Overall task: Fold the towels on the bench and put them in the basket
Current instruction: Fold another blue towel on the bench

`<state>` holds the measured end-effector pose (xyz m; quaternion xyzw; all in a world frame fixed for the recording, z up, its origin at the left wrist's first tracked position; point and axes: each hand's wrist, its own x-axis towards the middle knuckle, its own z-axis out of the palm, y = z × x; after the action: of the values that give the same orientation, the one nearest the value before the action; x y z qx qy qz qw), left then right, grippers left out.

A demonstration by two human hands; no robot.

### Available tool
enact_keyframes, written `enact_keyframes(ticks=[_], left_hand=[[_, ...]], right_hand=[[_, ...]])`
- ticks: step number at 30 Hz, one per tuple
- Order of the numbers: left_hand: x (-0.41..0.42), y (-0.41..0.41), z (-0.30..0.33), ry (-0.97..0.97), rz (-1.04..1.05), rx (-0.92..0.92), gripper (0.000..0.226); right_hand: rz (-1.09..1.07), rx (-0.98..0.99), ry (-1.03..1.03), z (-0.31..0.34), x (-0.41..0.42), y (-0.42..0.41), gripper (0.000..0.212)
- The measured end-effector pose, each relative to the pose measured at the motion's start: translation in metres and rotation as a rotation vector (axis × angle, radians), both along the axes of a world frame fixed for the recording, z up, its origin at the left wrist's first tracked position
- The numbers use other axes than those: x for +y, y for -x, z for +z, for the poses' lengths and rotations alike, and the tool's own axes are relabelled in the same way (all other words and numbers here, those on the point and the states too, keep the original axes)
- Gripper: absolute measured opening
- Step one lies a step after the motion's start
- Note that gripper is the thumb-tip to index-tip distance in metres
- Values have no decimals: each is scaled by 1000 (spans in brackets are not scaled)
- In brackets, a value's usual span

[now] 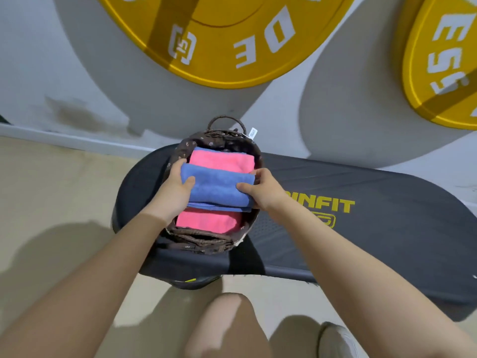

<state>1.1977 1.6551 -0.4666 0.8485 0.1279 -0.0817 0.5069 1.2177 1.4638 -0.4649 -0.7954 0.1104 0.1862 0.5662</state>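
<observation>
Both hands [178,187] [263,188] grip blue towel [216,187] over basket [206,241] beside "INFIT" bench [361,228].

Gym: yellow weight plates [222,34] (wall-mounted), padded bench [361,228].

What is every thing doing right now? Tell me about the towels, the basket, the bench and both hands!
Blue towel: folded, held over the basket.
Pink towels: folded, lying inside the basket.
Basket: upright on the bench.
Bench: flat, no towels on its visible part.
Left hand: grips the blue towel.
Right hand: grips the blue towel.
</observation>
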Motion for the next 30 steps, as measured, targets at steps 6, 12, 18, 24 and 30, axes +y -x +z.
enact_keyframes(ticks=[6,12,18,24,30], left_hand=[[-5,12,-13,-546,-128,-16,61],[3,0,-25,-921,-601,-140,58],[-4,-17,-33,-1060,-723,-202,83],[-4,-34,-45,-994,-752,-70,87],[-9,-42,-52,-950,-717,-8,82]], right_hand=[[192,-144,470,-6,22,-3,39],[246,-620,1179,-32,30,14,38],[716,-506,1211,-24,14,8,69],[799,-307,1220,-36,17,-5,66],[788,-285,1276,-40,26,-11,64]])
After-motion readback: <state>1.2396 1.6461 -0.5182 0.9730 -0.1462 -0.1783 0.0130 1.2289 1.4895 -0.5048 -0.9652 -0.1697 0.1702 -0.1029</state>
